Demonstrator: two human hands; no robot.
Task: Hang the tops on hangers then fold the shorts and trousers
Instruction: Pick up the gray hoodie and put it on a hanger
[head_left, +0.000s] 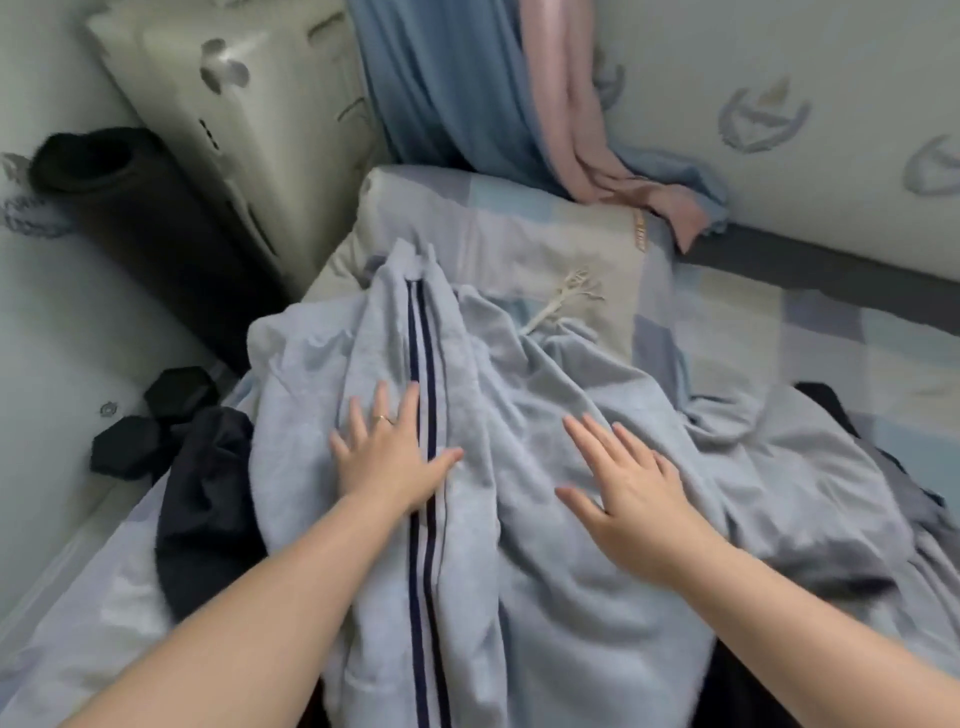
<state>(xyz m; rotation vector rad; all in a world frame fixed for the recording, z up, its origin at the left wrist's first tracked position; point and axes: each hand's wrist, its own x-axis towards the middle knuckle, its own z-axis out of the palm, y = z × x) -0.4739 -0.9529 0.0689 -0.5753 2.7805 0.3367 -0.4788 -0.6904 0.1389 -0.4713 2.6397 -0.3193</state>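
Observation:
Light grey trousers (545, 395) with two dark side stripes lie spread lengthwise on the bed, the leg ends reaching the pillow. My left hand (387, 457) lies flat on the striped leg, fingers straight and spread. My right hand (631, 493) presses flat on the other leg, fingers straight. A dark navy garment (205, 499) lies crumpled to the left of the trousers. Another dark garment (831, 410) shows at the right, partly hidden under the grey cloth.
A checked pillow (519, 228) lies at the head of the bed. Blue and pink cloths (498, 104) hang against the wall behind it. Left of the bed stand a pale patterned case (234, 104), a black roll (119, 208) and black hexagonal dumbbells (156, 421).

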